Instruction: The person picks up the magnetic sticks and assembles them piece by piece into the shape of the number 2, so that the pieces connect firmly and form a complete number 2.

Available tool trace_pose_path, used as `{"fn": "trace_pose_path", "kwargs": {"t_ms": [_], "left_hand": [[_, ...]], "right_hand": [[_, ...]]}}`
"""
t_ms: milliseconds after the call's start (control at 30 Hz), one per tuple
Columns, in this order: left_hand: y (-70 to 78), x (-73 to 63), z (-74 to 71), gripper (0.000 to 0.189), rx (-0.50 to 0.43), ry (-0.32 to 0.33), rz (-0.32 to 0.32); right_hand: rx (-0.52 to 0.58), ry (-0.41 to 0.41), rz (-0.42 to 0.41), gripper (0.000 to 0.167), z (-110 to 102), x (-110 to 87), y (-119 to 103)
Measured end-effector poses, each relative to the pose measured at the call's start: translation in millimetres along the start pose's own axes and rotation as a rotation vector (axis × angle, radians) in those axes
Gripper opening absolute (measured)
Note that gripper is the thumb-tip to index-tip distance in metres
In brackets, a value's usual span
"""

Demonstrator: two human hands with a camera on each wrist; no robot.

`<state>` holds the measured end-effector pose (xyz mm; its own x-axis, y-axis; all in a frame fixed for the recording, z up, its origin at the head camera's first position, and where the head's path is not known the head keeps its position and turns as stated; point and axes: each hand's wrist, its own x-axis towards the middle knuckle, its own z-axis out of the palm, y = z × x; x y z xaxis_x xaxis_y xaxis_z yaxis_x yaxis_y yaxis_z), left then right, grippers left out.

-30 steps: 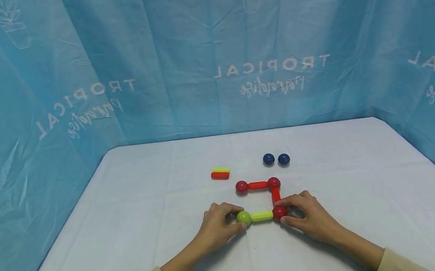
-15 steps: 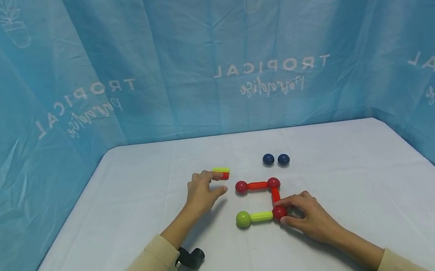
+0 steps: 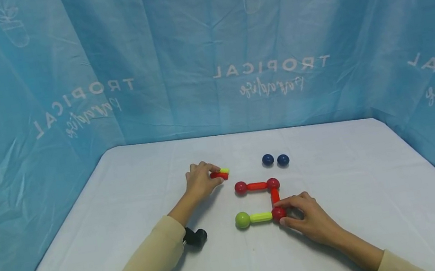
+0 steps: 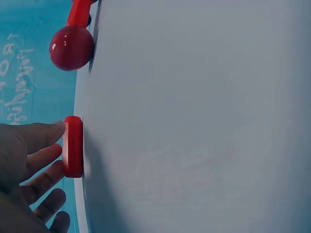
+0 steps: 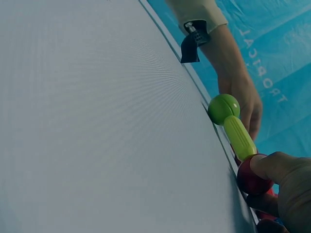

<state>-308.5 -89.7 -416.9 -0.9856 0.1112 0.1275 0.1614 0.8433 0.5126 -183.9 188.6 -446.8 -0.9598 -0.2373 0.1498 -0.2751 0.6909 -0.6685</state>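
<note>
My left hand (image 3: 200, 180) reaches to a red rod (image 4: 73, 146), thumb on its near side and fingers beyond it. A yellow-green rod (image 3: 225, 170) lies against the red rod, partly hidden by the fingers. My right hand (image 3: 313, 217) grips a red ball (image 5: 253, 175) between thumb and fingers. That ball is the near right corner of a joined shape: a yellow-green rod (image 3: 261, 217) runs left to a green ball (image 3: 242, 220), and a red rod (image 3: 275, 195) runs back to another red ball (image 3: 273, 184). From there a red rod (image 3: 257, 186) leads to a red ball (image 3: 241, 187) on the left.
Two dark blue balls (image 3: 267, 160) sit behind the joined shape. All of it lies on a white-covered table (image 3: 334, 159). Blue printed curtains (image 3: 186, 54) hang around the table's back and sides.
My left hand has left the green ball and moved back and left to the loose rods, its fingers now around the red one. My right hand stays on the red ball.
</note>
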Motion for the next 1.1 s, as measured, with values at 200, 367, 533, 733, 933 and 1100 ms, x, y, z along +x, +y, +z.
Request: {"fn": "trace_pose_path", "kwargs": {"t_ms": [200,367,533,733,933,1100], "left_hand": [[-0.8,4.5,1.2,0.029,0.026,-0.032,-0.01],[-1.7,6.4,2.9,0.031,0.045,-0.058,-0.02],[-2.6,7.8,3.8,0.031,0.051,-0.067,-0.029],[-2.7,7.6,3.7,0.028,0.04,-0.069,-0.038],[-3.5,-3.6,0.5,0.024,-0.016,-0.067,-0.061],[0.1,-31.2,-8.5,0.021,-0.111,-0.07,-0.079]], "right_hand": [[0.004,-0.009,0.012,0.039,0,-0.1,0],[0.006,-0.009,0.015,0.04,1,-0.6,0],[-0.002,-0.004,0.014,0.04,0,-0.4,-1],[0.0,0.004,-0.011,0.039,0,0.3,0],[0.002,-0.003,-0.01,0.039,1,0.1,0],[-0.007,0.007,-0.021,0.038,0,-0.4,0]]}}
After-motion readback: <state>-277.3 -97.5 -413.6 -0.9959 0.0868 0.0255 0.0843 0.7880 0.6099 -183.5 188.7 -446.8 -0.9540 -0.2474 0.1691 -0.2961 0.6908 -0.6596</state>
